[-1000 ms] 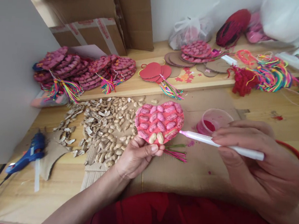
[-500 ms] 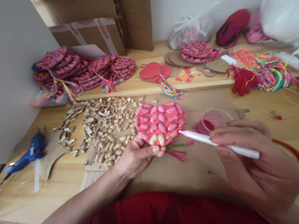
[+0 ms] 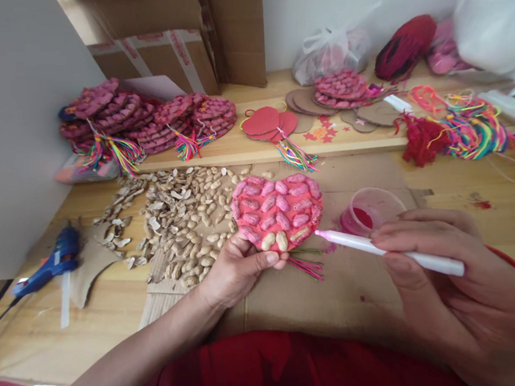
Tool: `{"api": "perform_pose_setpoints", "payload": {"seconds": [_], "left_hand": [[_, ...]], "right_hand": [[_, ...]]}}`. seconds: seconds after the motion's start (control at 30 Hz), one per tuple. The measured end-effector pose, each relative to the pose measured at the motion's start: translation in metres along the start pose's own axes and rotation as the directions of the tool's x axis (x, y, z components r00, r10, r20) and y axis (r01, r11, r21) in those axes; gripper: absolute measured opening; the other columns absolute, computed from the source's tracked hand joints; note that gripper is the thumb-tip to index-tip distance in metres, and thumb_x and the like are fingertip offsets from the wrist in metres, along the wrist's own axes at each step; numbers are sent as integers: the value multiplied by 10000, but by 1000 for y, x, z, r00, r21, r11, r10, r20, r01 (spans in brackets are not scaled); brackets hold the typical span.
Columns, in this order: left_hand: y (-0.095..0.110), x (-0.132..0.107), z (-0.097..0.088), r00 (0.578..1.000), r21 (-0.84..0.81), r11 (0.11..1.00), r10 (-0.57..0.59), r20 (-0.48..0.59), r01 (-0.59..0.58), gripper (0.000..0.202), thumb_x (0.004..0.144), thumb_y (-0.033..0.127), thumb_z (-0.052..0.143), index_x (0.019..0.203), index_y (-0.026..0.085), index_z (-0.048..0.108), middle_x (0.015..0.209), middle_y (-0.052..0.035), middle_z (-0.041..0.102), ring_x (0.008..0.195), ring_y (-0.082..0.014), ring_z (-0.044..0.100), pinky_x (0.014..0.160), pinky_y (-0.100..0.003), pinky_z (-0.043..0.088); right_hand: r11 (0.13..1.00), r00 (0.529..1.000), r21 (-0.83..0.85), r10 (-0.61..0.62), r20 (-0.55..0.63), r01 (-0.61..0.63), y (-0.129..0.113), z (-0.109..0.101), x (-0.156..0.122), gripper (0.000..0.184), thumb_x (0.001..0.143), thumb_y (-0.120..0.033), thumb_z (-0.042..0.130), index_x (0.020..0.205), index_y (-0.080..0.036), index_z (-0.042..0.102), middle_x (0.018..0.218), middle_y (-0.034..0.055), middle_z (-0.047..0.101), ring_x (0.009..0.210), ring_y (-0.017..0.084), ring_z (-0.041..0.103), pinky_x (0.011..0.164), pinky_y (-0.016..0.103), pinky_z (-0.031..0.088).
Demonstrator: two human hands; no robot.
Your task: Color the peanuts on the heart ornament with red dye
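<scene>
Your pale wooden tabletop (image 3: 87, 334) carries a flat brown cardboard sheet (image 3: 310, 312). Over its far half, your left hand (image 3: 238, 270) pinches between its fingers a red heart-shaped board (image 3: 276, 213) studded with pink and tan peanuts (image 3: 283, 221). The fingers of your right hand (image 3: 464, 298) grasp a slim white plastic pen (image 3: 352, 241), its tip just beside the board.

A small craft workshop, shown by the glue gun (image 3: 61, 255) at left, peanuts (image 3: 208, 213) midway, and colourful cords (image 3: 481, 131) at far right.
</scene>
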State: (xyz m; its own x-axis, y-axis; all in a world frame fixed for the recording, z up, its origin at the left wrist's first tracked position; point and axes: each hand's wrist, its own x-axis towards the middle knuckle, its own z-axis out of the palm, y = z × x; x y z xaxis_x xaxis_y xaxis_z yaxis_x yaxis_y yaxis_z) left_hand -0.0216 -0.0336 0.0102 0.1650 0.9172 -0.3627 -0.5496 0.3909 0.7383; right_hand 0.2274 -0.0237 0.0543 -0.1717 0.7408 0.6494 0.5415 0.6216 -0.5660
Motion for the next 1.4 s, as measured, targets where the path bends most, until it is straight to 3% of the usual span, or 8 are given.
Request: {"api": "perform_pose_setpoints", "payload": {"seconds": [0.27,0.5,1.07,1.2,1.4], "left_hand": [[-4,0,-3,998,36,998,50,47,-52,224,675,185,940,805,145,763,728,-25,768,659,-111,710,690,-203,581],[0,2,-1,999,-35,999,-29,16,30,313,606,186,977,813,135,749,722,-22,778,642,-100,718,658,-169,579],[3,3,-9,996,-116,990,-79,46,84,271,634,130,958,840,145,783,741,-11,798,671,-98,758,626,-114,601],[1,3,-5,997,-63,997,-29,65,33,269,643,136,955,844,151,778,758,-4,795,666,-85,744,647,-125,599],[-8,2,-9,988,67,988,132,86,-138,213,732,145,901,900,201,784,819,7,803,725,-98,740,713,-182,611]], "right_hand": [[1000,1000,5,-19,24,19,0,1,1,253,817,-92,702,1034,-223,709,940,22,737,960,215,684,890,412,553],[1000,1000,15,-18,5,18,-1,2,1,243,819,-108,698,1026,-234,703,942,22,738,943,223,688,893,436,558],[1000,1000,15,20,-24,-20,-4,1,1,236,861,-126,669,1052,-261,693,953,13,735,978,230,682,875,456,566],[1000,1000,14,15,-13,-15,-4,2,1,222,871,-134,671,1057,-252,690,958,14,733,993,224,675,880,440,557],[999,999,3,50,7,-50,-2,4,-1,215,873,-145,669,1049,-265,699,948,8,733,999,225,686,891,428,559]]}}
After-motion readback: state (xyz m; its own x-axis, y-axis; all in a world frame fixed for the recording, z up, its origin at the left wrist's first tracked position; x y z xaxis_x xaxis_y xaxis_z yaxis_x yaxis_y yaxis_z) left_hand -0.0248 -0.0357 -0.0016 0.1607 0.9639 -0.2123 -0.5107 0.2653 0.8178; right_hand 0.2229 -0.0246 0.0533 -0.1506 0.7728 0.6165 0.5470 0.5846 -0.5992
